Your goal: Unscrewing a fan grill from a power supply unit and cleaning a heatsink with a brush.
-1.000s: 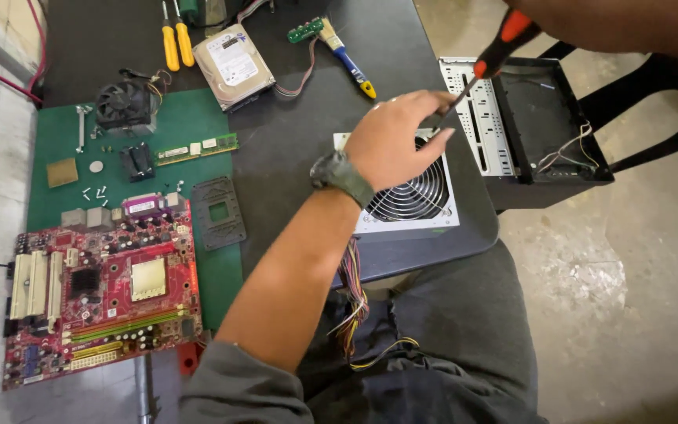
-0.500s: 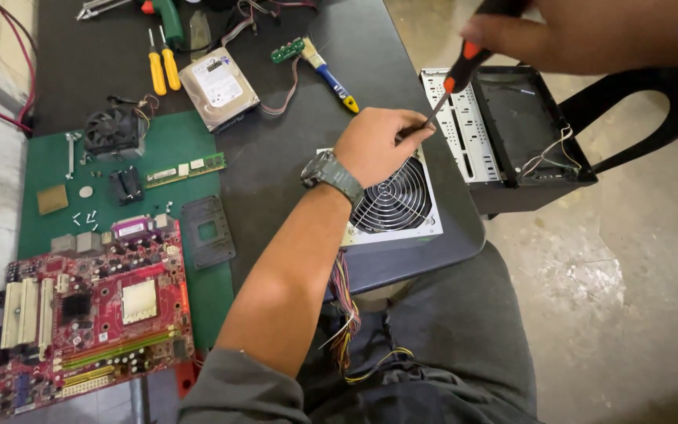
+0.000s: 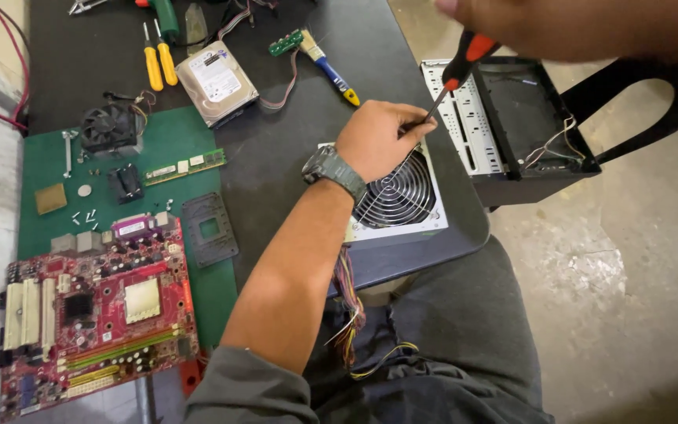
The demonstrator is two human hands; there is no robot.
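Left hand [image 3: 377, 140] presses on power supply box [image 3: 396, 196] on table [image 3: 276, 157] — right hand [image 3: 543, 27] grips screwdriver [image 3: 450, 82], tip at corner. Fan cover not off yet, judging by this.

Lying on the desk [image 3: 292, 165]: two yellow screwdrivers [image 3: 158, 63], one hard drive [image 3: 217, 82], one brush [image 3: 329, 67], one red motherboard [image 3: 92, 310], one power supply [image 3: 398, 196], one memory stick [image 3: 184, 166].

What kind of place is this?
Probably a computer repair bench: a red motherboard lies on a green mat, beside a hard drive and a power supply with a fan grille.
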